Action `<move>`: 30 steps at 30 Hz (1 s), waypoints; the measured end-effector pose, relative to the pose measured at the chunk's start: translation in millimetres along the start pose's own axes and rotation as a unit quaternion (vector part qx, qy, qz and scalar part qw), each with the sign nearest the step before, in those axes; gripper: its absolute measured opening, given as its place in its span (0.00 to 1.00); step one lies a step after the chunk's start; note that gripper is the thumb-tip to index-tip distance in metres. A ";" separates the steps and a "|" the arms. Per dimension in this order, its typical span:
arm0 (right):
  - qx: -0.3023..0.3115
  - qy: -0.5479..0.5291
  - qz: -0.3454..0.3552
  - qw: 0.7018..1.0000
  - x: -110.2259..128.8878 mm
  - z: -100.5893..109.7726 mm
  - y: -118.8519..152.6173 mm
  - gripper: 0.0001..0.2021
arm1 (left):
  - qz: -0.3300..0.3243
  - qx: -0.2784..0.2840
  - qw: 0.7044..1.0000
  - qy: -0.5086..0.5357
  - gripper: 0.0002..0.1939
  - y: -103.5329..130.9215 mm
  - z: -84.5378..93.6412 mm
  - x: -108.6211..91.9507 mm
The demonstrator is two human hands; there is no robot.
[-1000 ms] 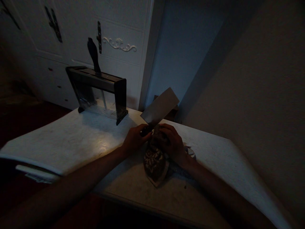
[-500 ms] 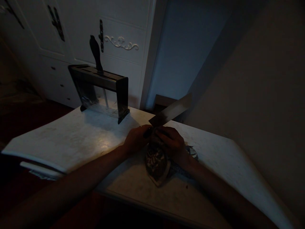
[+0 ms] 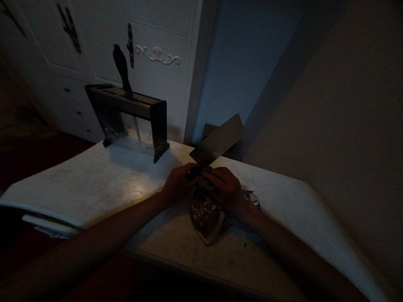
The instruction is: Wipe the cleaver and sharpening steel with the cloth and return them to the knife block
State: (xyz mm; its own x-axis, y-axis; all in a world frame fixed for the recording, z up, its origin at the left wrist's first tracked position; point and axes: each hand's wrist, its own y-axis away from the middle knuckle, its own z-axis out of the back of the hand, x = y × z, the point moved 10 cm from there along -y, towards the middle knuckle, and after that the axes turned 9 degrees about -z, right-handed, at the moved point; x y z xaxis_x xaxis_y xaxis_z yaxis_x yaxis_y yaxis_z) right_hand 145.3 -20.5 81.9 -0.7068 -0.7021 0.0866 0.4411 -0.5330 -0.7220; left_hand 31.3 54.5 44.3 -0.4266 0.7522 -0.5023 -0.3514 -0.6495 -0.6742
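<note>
My left hand (image 3: 180, 181) is closed around the dark handle of a cleaver (image 3: 220, 138). Its broad blade points up and to the right, away from me, above the table's far edge. My right hand (image 3: 227, 186) is wrapped round a dark patterned cloth (image 3: 206, 214), held against the base of the blade by the handle. A pointed, light-edged corner of the cloth hangs down toward the table. Beside the right wrist lies more crumpled material (image 3: 252, 198), partly hidden by the forearm. The dim light hides the fingertips.
A pale table (image 3: 103, 180) spreads under my arms. On its far left stands a knife block (image 3: 126, 100) with clear sides and one black-handled tool upright in it. White cabinets (image 3: 157, 25) rise behind, and a wall (image 3: 330, 105) borders the right.
The cleaver blade has turned a little, showing more of its flat face, and shifted slightly left. Both hands have stayed close together, still gripping the handle and the cloth.
</note>
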 end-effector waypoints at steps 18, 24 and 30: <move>-0.029 -0.023 -0.011 0.999 2.2 10.5 3.2 0.22 | 0.043 0.024 0.998 0.038 0.15 -1.9 -5.0 4.3; -0.057 -0.048 -0.034 0.997 -4.3 18.8 5.9 0.24 | 0.057 0.126 0.985 -0.107 0.11 -1.3 -10.8 7.9; -0.104 -0.050 -0.037 0.993 -6.3 38.4 5.7 0.26 | 0.036 0.174 0.969 -0.172 0.11 -0.2 -14.4 1.3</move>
State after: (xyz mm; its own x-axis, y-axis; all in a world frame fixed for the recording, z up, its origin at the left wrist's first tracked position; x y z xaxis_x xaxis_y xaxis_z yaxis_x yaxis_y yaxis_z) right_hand 173.5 -37.2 103.5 -0.6697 -0.7137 0.2055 0.2591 -0.4838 -0.8359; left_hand 42.8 57.2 36.0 -0.6922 0.6606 -0.2907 -0.5440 -0.7422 -0.3913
